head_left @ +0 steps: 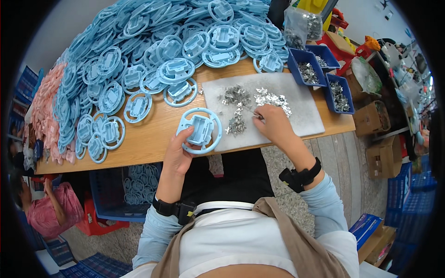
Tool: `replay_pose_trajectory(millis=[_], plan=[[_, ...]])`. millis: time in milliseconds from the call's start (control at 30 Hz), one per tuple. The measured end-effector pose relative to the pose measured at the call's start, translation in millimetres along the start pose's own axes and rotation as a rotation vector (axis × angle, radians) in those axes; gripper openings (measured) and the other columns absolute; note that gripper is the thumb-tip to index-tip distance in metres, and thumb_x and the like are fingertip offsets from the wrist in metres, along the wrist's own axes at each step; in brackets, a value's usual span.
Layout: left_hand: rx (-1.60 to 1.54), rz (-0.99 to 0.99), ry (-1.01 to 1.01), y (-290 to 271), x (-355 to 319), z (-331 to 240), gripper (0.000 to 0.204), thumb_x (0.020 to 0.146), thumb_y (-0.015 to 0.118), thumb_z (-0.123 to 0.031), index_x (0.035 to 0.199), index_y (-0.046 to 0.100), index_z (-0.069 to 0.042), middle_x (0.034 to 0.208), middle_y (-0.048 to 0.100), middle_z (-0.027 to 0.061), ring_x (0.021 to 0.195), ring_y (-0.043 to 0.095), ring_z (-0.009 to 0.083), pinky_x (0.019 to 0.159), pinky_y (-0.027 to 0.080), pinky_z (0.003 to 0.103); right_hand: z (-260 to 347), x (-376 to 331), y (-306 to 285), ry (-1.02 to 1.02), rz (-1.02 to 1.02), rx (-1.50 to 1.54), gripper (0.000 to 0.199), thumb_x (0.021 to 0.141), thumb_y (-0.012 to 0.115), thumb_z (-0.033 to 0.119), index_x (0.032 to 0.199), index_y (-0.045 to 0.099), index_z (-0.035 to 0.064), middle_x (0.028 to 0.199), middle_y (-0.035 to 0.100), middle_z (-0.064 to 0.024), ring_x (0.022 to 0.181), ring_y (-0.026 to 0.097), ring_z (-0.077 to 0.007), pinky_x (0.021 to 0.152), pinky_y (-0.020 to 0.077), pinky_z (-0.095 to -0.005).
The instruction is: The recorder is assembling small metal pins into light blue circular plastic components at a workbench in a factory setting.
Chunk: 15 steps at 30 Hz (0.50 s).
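Note:
My left hand (178, 150) grips a light blue plastic ring-shaped part (202, 130) by its lower left rim. A rectangular recess in its middle faces up. My right hand (274, 124) is over a white foam mat (303, 116), thumb and fingertips pinched together. A small shiny bit shows at its fingertips, too small to name. Beside those fingers lie small silvery metal pieces (236, 124) in loose heaps, with a brighter, flatter spread of metal pieces (273, 98) just beyond the hand.
A large pile of similar blue parts (134, 46) covers the table's back and left, beside pink parts (48, 106). Blue bins (339, 95) of metal pieces stand at the right. Under the table is a blue crate (109, 197). Another person (55, 211) sits at the left.

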<state>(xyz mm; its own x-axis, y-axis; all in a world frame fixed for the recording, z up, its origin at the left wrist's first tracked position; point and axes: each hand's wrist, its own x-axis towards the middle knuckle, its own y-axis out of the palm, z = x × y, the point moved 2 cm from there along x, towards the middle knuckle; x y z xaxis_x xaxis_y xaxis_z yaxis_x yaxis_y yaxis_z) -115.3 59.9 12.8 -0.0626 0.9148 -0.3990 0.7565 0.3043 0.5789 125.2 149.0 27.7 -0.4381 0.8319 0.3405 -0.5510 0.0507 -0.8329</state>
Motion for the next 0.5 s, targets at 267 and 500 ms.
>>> replay_pose_trajectory(millis=[267,500], plan=[[0.051,-0.012,0.032,-6,4,-2,0.032,0.079,0.064,-0.018,0.105,0.053,-0.004,0.090,0.062,0.0066,0.079,0.062,0.0139,0.066,0.054,0.029,-21,-5,-19,0.169,0.008,0.317,0.011,0.074,0.063,0.007,0.083,0.066,0.0001,0.072,0.063,-0.0092,0.062,0.056,-0.0140,0.058,0.0430,-0.0260],[0.043,0.062,0.023,-1,3,1,0.034,0.078,0.064,-0.012,0.108,0.052,-0.001,0.096,0.061,0.0096,0.084,0.063,0.0182,0.070,0.056,0.035,-10,3,-11,-0.084,0.137,0.233,0.015,0.073,0.063,0.005,0.087,0.066,0.0024,0.074,0.058,-0.0112,0.067,0.056,-0.0265,0.060,0.0435,-0.0315]])
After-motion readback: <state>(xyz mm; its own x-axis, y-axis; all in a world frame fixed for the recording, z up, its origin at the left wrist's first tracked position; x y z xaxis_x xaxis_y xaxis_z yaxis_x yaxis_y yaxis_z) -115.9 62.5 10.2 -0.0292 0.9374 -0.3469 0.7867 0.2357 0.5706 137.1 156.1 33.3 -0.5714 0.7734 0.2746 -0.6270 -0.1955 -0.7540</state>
